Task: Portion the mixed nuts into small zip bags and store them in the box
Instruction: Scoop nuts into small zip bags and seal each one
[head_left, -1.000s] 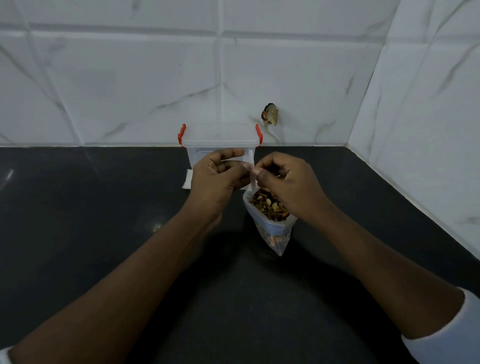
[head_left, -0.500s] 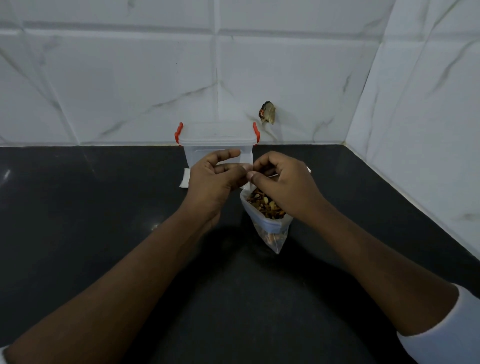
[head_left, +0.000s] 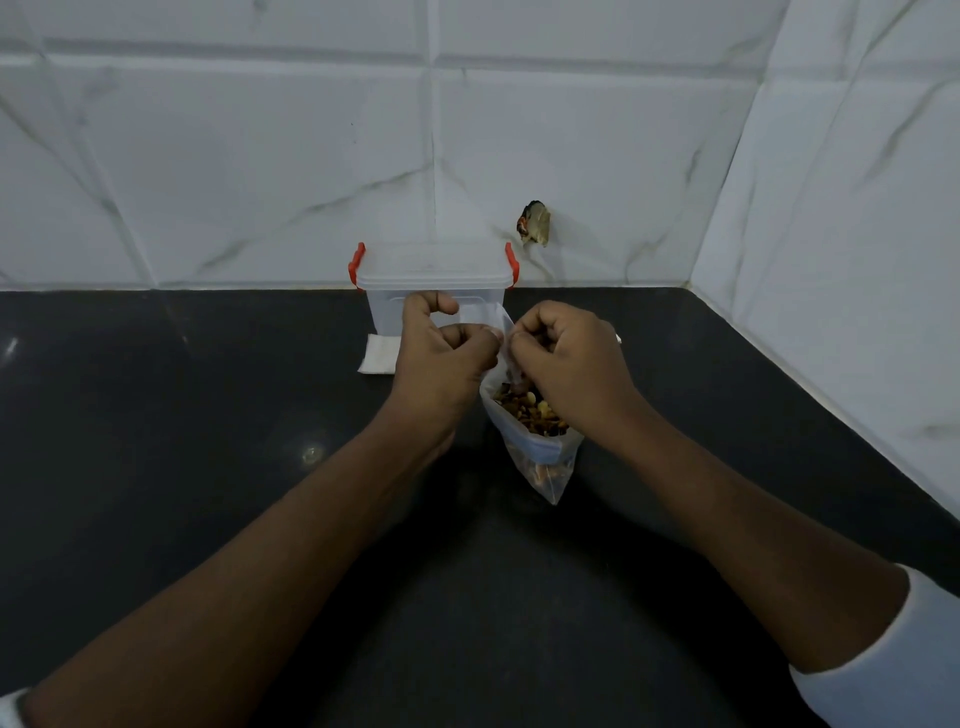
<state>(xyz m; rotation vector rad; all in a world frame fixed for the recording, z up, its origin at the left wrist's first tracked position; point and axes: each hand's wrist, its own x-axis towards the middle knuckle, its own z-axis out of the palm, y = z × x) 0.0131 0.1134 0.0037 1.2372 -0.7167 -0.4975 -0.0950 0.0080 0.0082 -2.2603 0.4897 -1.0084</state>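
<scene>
Just before the box (head_left: 431, 270), the left hand (head_left: 441, 358) and right hand (head_left: 566, 364) each pinch the bag (head_left: 548, 470) at its top edge. Nuts (head_left: 530, 410) sit inside it.

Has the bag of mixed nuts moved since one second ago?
No. The bag of mixed nuts stands where it did, near the right corner of the box. The left hand and right hand pinch a small zip bag above it.
</scene>
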